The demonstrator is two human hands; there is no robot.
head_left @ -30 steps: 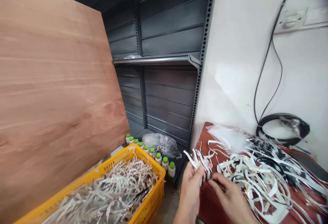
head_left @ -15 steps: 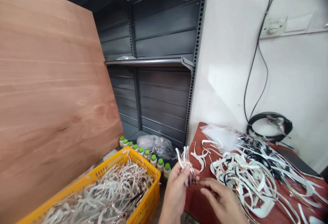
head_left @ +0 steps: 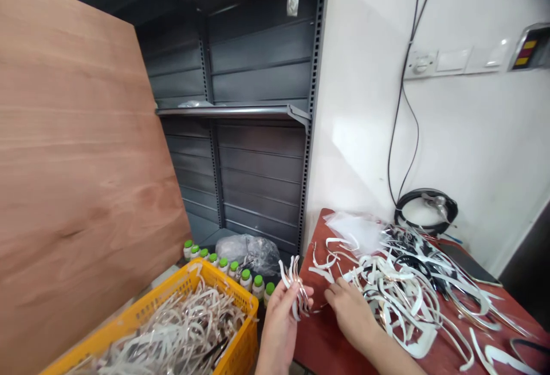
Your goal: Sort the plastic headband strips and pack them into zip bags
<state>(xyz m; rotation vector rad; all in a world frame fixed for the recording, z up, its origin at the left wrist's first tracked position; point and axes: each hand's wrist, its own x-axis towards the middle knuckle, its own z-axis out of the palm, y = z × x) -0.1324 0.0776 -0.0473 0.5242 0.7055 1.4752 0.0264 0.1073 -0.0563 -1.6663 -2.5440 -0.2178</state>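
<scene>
My left hand point(head_left: 280, 315) is closed around a small bunch of curved white and rose-gold strips point(head_left: 294, 277), their ends fanned out above the thumb. To its right, over the red tabletop point(head_left: 320, 340), my right hand point(head_left: 350, 309) has its fingers bent together and pointing down. Its fingertips are beside a loose white strip point(head_left: 321, 273); whether anything is pinched in them is hidden. A tangled heap of similar white, gold and black curved pieces point(head_left: 423, 343) lies just right of that hand.
Left of the table stands a yellow crate point(head_left: 240, 343) full of strips. Behind it is a row of green-capped bottles point(head_left: 246, 279) and a clear plastic bag point(head_left: 253, 252). A dark shelf unit point(head_left: 258, 152), a wooden board point(head_left: 86, 163) and a coiled black cable point(head_left: 404, 214) surround the workspace.
My right hand has moved away from the bunch in my left hand, forward to the loose strips on the table. The left hand still holds its bunch. The view has swung slightly right.
</scene>
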